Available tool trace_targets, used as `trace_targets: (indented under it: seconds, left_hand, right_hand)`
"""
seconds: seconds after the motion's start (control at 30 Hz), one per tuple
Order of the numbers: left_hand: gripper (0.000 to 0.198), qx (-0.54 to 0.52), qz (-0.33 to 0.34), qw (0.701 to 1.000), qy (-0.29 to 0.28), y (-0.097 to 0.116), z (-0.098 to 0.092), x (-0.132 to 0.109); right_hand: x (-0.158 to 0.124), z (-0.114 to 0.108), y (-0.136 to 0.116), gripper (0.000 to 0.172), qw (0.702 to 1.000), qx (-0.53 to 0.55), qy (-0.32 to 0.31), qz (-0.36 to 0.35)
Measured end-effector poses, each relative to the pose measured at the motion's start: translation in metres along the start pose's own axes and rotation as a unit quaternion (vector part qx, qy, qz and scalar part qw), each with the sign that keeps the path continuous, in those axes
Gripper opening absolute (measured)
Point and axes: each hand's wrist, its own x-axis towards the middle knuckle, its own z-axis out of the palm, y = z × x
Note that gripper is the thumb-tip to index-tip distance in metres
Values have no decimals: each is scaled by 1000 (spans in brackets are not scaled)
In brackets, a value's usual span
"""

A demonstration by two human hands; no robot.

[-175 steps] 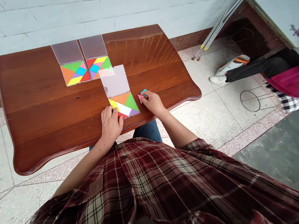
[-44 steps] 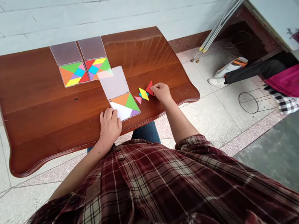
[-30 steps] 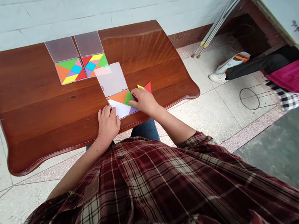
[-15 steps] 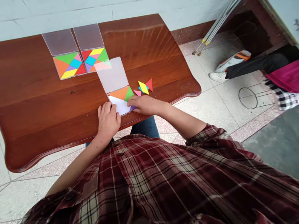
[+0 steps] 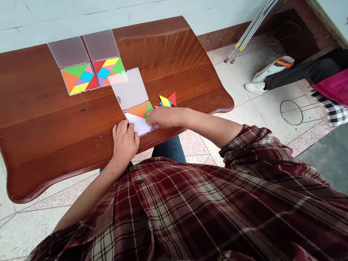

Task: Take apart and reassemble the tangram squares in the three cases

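My left hand (image 5: 125,142) rests flat on the wooden table (image 5: 43,125), its fingers at the left edge of a tangram tray (image 5: 138,119) and holding nothing. The tray holds an orange piece (image 5: 134,111) and a green piece (image 5: 147,109) above a white backing. My right hand (image 5: 164,118) lies over the tray's lower right corner, its fingertips at a purple piece that they mostly hide. Just right of the tray lie a yellow piece (image 5: 164,101), a red triangle (image 5: 173,98) and a pink triangle (image 5: 156,105). Two filled tangram squares (image 5: 79,78) sit further back.
Clear lids (image 5: 129,89) lie on the table behind the tangrams. Metal poles (image 5: 265,10) lean against the wall at upper right. A seated person in a magenta jacket (image 5: 347,86) stretches out a leg with a white sneaker (image 5: 255,88). A wire ring stand (image 5: 296,111) stands on the tiled floor.
My right hand has moved left from beside the loose pieces onto the tray's corner, and my right elbow has swung outward. The yellow and red pieces earlier in the tray now lie to its right.
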Motion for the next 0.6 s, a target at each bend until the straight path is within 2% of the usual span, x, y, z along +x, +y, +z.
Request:
trace_targets:
  seconds: [0.07,0.13,0.2,0.27,0.3,0.37,0.43,0.5,0.6]
  left_hand:
    - [37,-4,0,1000,-1,0,0,0]
    - [36,2,3,1000,3,0,0,0]
    - [35,14,6,1000,6,-1,0,0]
    - [35,19,7,1000,6,-1,0,0]
    - [35,17,7,1000,5,-1,0,-1]
    - [35,11,5,1000,3,-1,1,-1]
    - [35,9,3,1000,3,-1,1,-1]
    - [35,13,3,1000,3,-2,2,-1]
    - [35,13,3,1000,2,-2,2,-1]
  right_hand:
    - [-3,0,14,12,995,83,46,1]
    - [-12,2,36,9,975,175,128,38]
    - [-24,5,64,7,933,250,228,120]
    - [-37,11,91,13,891,295,281,201]
    - [-42,14,102,17,872,304,301,239]
    - [-50,20,117,22,857,289,311,293]
    - [-53,23,118,18,862,235,298,336]
    - [-49,24,105,3,872,167,296,353]
    - [-32,26,66,21,892,103,315,308]
